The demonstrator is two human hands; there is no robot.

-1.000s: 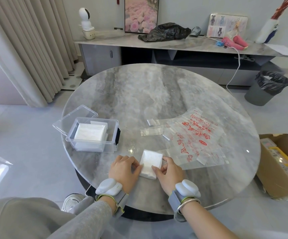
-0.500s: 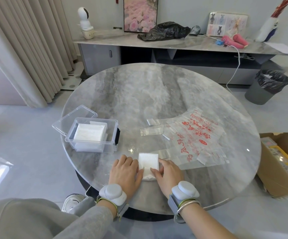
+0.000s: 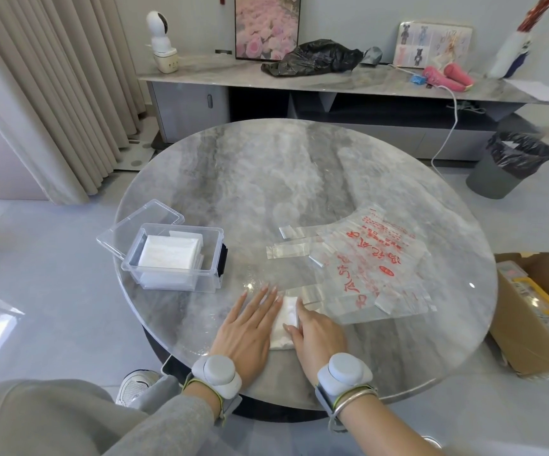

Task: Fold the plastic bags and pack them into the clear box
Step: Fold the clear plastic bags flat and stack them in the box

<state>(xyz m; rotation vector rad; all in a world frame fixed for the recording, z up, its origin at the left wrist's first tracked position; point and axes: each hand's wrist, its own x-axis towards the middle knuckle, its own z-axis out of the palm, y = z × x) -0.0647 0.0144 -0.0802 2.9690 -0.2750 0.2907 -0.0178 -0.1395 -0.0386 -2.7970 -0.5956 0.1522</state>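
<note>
**Near the front rim of the tabletop: a folded bag pressed flat**

Close to the front rim of the round, marble-patterned tabletop [image 3: 266,166], a small white folded bag [image 3: 287,315] is held down under two hands. The left hand [image 3: 245,330] is laid flat with its fingers straight, covering the bag's left edge. The right hand [image 3: 319,334] is laid flat on the right edge, its fingers extended toward the far left. No grip is closed round the bag: the fingers of both hands are stretched out and the bag is only pressed down. A grey device is worn on each wrist, and a metal bangle is seen on the right one.

Just beyond and to the right, a loose pile of clear bags printed in red [image 3: 375,258] is spread flat on the tabletop. Its nearest strip reaches the folded bag, though whether it is touched cannot be told.

To the left, well apart from the hands, the clear box [image 3: 212,258] is set near the tabletop's left rim. White folded bags [image 3: 169,255] are stacked inside it, and its lid [image 3: 141,225] is tipped back past the rim.

On the floor at the right a cardboard box [image 3: 516,337] is seen, and farther back a grey bin [image 3: 497,179] lined in black. Along the wall a long sideboard [image 3: 332,82] is placed, on which a crumpled black bag [image 3: 312,59] and a white camera [image 3: 164,44] are set.
</note>
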